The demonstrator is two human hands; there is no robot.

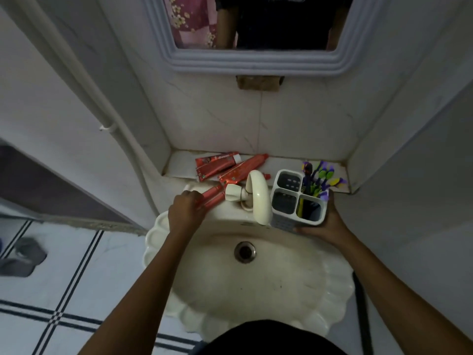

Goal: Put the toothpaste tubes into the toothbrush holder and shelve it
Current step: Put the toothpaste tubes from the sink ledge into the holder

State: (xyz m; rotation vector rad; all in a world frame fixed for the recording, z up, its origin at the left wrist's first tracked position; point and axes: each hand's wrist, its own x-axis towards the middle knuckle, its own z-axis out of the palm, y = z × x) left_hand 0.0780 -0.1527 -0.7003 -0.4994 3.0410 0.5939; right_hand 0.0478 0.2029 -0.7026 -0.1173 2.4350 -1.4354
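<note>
Your right hand [323, 222] grips the toothbrush holder [297, 201] from below and behind, fingers wrapped on its right and lower walls, holding it over the right back edge of the sink [256, 285], just beside the tap [257, 198]. The holder is white with 4 compartments. The 2 left ones hold nothing you can see. The back right one carries several toothbrushes [320, 179] with purple and yellow-green handles, heads fanned out toward the wall. The front right one shows a yellow handle standing in it.

Your left hand [186, 211] is closed over the near end of a red toothpaste tube [213, 197] lying on the sink's back rim, left of the tap handle [233, 192]; the tube points up and right.

2 more red tubes sit on the ledge [179, 162] behind the sink: a flatter one [216, 165] with a white cap, and a longer one [243, 167] crossing beside it, angled toward the back wall. No tube is in the holder yet.
</note>
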